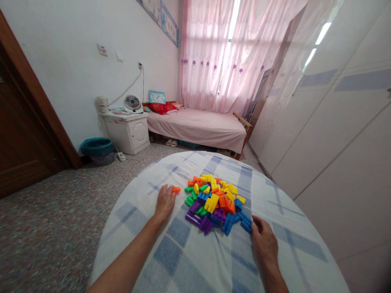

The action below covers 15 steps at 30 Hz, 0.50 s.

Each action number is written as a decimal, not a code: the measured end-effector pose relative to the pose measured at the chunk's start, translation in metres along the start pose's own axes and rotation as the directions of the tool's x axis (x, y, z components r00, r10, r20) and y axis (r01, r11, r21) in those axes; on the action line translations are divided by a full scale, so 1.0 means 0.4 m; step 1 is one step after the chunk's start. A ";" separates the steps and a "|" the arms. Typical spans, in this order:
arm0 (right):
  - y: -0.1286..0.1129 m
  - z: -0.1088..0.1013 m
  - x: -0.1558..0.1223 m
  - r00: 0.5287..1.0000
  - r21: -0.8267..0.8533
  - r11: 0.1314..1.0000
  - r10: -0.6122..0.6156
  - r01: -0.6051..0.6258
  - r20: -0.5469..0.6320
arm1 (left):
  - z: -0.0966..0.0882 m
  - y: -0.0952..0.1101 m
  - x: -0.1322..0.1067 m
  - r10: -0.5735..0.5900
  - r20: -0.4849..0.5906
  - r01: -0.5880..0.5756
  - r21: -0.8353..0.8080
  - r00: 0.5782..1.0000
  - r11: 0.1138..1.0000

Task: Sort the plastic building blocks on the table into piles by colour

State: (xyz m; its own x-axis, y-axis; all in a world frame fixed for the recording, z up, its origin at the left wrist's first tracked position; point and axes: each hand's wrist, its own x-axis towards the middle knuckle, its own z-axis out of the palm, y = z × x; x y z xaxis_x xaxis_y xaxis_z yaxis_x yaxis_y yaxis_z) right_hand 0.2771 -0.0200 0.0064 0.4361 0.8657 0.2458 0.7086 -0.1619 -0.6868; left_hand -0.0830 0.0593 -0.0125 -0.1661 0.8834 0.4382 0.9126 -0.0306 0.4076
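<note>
A heap of plastic tube-shaped building pieces (215, 201) in yellow, orange, green, blue and purple lies on a checked blue-and-white cloth (195, 252). My left hand (165, 201) rests on the cloth left of the heap, fingers curled, with a single orange piece (176, 189) at its fingertips. My right hand (264, 240) lies at the heap's near right edge, fingers bent, touching a blue piece (247, 225).
A pink-covered bed (198, 126) stands under a pink curtain at the back. A white cabinet (128, 130) with a small fan (132, 103) is left of it. A teal basin (97, 147) sits on the speckled floor. White wardrobe doors (336, 122) run along the right.
</note>
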 end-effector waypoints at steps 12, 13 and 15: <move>0.019 0.005 0.004 1.000 0.026 1.000 -0.014 0.014 0.020 | -0.012 0.079 0.101 0.108 0.087 -0.105 -0.043 0.990 0.994; 0.023 0.007 0.005 1.000 0.029 0.999 -0.017 0.017 0.016 | -0.018 0.090 0.113 0.152 0.126 -0.144 -0.072 0.980 0.987; 0.030 0.010 0.008 1.000 0.039 0.999 -0.026 0.026 0.009 | -0.024 0.111 0.135 0.243 0.207 -0.222 -0.119 0.948 0.968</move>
State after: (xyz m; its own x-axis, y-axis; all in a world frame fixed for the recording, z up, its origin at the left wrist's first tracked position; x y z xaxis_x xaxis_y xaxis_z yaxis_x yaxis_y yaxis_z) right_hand 0.2846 -0.0174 -0.0039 0.4127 0.8737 0.2575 0.6973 -0.1212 -0.7065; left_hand -0.0551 0.1014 0.0368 0.1420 0.9266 0.3482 0.8757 -0.2816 0.3922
